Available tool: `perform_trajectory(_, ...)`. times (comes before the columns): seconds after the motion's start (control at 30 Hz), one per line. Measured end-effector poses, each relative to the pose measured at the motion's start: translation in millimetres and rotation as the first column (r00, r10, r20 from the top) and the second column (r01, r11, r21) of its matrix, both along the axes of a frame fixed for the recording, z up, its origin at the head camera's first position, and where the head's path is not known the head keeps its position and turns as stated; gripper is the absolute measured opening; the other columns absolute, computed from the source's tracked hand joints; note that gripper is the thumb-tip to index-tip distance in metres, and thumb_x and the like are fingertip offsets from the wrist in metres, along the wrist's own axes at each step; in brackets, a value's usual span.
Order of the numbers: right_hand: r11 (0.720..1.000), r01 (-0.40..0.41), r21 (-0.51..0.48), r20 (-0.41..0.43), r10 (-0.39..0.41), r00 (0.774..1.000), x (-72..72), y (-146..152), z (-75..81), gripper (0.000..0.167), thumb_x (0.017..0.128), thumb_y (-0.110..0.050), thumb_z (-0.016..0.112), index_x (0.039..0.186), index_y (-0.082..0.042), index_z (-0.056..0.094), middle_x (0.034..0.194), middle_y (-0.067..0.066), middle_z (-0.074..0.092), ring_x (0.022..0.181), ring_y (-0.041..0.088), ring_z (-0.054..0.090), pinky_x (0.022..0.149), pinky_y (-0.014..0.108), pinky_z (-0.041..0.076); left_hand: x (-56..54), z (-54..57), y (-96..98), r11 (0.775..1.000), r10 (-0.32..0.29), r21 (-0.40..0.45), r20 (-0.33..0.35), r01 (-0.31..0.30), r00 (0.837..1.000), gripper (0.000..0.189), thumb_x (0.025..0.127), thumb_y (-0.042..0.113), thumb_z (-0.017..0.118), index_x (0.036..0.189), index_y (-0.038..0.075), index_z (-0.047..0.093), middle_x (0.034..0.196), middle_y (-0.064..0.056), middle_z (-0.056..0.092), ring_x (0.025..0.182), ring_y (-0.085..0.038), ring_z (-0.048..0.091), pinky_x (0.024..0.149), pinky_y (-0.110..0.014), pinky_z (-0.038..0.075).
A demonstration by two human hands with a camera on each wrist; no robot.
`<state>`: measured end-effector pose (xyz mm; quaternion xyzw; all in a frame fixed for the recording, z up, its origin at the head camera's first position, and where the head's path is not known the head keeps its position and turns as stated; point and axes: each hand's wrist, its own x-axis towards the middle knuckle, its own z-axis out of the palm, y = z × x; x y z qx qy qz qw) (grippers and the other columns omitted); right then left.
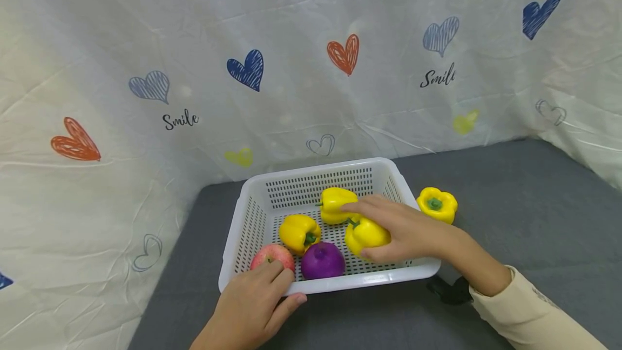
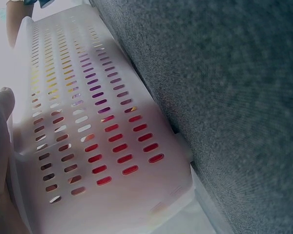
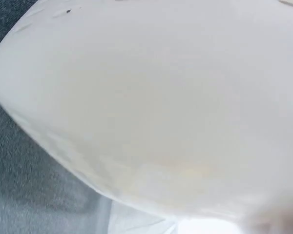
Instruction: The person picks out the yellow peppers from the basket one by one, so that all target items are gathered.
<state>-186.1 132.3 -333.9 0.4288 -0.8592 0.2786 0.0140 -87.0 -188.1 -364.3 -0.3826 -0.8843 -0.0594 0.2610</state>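
Observation:
My right hand [image 1: 413, 230] reaches over the right side of a white slotted plastic basket [image 1: 369, 278] and grips a yellow bell pepper [image 1: 366, 236], thumb in front and fingers behind. Two more yellow bell peppers, one farther back [image 1: 335, 207] and one left of centre [image 1: 297, 232], lie in the basket. Near its front wall are a purple onion [image 1: 323, 262] and a red apple [image 1: 266, 254]. With my left hand [image 1: 255, 302] I hold the basket's front rim beside the apple, fingers over it and thumb outside. The left wrist view shows the slotted wall [image 2: 88, 131] beside that hand.
Another yellow bell pepper [image 1: 444, 209] sits on the dark grey cloth [image 1: 525, 220], just outside the basket's right side. A white curtain [image 1: 291, 107] with printed hearts hangs behind. A pale smooth surface [image 3: 161, 107] fills most of the right wrist view.

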Motion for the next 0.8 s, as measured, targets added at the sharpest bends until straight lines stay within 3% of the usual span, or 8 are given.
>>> perform_trajectory(0.43, 0.996, 0.026, -0.083, 0.044, -0.023, 0.999, 2.9, 24.1, 2.8, 0.072, 0.082, -0.023, 0.076, 0.146, -0.025, 0.045, 0.142, -0.006, 0.047, 0.119, 0.011, 0.047, 0.097, 0.045, 0.047, 0.6, 1.0, -0.6, 1.0, 0.003, 0.003, 0.01, -0.003, 1.0, 0.038, 0.102, 0.054, 0.047, 0.084, 0.021, 0.045, 0.076, 0.01, 0.032, 0.062, -0.004, 0.032, 0.049, -0.016, 0.019)
perform_trajectory(0.8, 0.992, 0.003, -0.125, -0.029, -0.007, 1.0, 4.5, 34.3, 4.0, 0.066, 0.079, -0.013, 0.069, 0.141, -0.019, 0.046, 0.137, -0.005, 0.044, 0.112, 0.013, 0.048, 0.089, 0.037, 0.05, 0.6, 2.5, 0.2, 1.0, -0.001, 0.008, 0.011, 0.0, 1.0, 0.038, 0.102, 0.054, 0.047, 0.083, 0.021, 0.045, 0.076, 0.01, 0.032, 0.062, -0.004, 0.032, 0.049, -0.016, 0.017)
